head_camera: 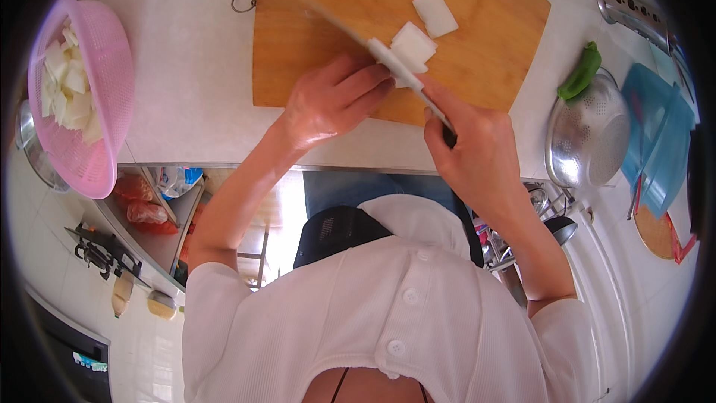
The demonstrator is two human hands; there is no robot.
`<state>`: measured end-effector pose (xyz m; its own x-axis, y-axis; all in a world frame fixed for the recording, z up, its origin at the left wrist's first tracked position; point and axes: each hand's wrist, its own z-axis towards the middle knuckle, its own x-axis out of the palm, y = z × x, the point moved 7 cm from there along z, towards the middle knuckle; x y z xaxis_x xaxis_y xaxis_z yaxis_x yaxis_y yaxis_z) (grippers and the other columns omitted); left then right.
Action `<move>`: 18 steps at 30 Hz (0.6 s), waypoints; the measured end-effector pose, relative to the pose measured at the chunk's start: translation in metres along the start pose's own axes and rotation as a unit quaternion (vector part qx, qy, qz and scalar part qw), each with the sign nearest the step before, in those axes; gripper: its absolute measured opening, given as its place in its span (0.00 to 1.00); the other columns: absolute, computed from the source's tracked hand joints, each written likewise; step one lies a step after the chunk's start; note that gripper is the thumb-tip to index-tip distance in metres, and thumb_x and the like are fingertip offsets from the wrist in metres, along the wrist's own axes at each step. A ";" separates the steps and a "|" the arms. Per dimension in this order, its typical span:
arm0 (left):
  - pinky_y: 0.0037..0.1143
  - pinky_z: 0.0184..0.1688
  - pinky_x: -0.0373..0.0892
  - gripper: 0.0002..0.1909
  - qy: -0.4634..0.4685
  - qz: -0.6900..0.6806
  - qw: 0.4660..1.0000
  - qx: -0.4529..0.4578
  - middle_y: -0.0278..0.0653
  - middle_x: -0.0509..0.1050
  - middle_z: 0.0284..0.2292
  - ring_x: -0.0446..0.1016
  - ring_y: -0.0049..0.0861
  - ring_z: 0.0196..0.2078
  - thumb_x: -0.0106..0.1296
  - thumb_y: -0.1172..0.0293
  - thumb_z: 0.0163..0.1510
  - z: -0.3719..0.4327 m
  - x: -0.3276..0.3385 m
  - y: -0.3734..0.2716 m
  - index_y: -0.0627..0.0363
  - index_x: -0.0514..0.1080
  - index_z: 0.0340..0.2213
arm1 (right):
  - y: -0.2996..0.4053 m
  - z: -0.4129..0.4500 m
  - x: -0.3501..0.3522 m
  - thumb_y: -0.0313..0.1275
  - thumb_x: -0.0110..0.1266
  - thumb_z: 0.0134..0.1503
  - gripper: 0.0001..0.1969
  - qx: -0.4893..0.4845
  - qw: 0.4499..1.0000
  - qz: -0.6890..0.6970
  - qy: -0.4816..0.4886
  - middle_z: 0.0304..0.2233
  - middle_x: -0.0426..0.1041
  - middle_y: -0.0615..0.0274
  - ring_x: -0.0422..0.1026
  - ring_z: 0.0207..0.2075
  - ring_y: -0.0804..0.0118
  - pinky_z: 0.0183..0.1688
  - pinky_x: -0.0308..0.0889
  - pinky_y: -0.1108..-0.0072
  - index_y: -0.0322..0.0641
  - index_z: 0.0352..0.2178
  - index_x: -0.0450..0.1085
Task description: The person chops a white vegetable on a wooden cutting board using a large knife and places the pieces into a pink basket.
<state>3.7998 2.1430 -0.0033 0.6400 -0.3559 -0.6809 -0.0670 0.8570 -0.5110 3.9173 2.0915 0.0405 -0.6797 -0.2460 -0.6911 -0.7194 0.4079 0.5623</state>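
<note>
My right hand (475, 148) grips the handle of a kitchen knife (335, 21), whose blade is seen nearly edge-on. The blade slants up and left across a wooden cutting board (492, 22). On the blade's left side my left hand (333, 95) has its fingers bent, the fingertips close to the blade. Whether they hold a piece is hidden. Flat white vegetable slices (414, 45) lie beside the knife on the right, some overlapping. Another white slice (436, 14) rests farther up the board.
On the left, a pink plastic colander (120, 67) holds several pale vegetable pieces (70, 87). To the right, a green pepper (582, 71) rests against an upturned metal colander (593, 129). Beyond are a blue plastic container (651, 134) and a metal utensil holder (632, 10). An open drawer (162, 246) lies below the counter.
</note>
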 end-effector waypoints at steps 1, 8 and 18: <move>0.18 0.23 0.70 0.14 0.005 0.003 1.000 0.001 0.32 0.71 0.29 0.70 0.25 0.28 0.54 0.79 0.28 -0.001 0.002 0.000 0.58 0.73 0.25 | 0.000 0.001 -0.001 0.22 0.51 0.42 0.20 0.003 1.000 0.021 -0.014 0.18 0.70 0.52 0.69 0.19 0.52 0.23 0.65 0.71 0.40 0.41 0.67; 0.18 0.22 0.69 0.11 -0.006 0.020 1.000 0.013 0.32 0.71 0.30 0.69 0.24 0.27 0.54 0.79 0.32 -0.002 -0.004 -0.002 0.58 0.73 0.25 | 0.014 -0.018 -0.023 0.21 0.50 0.42 0.19 0.036 0.999 0.032 0.024 0.18 0.70 0.50 0.69 0.19 0.52 0.23 0.65 0.71 0.39 0.41 0.68; 0.19 0.23 0.69 0.12 -0.005 0.013 1.000 0.012 0.33 0.71 0.30 0.70 0.25 0.27 0.53 0.79 0.31 -0.007 0.001 0.000 0.59 0.73 0.25 | 0.011 -0.009 -0.015 0.21 0.50 0.43 0.18 0.024 0.997 0.067 -0.032 0.18 0.69 0.49 0.69 0.18 0.52 0.23 0.65 0.71 0.39 0.39 0.69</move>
<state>3.7953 2.1401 -0.0072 0.6452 -0.3295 -0.6893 -0.0666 0.8745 -0.4804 3.9180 2.0922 0.0609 -0.7577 -0.1309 -0.6394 -0.6141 0.4746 0.6305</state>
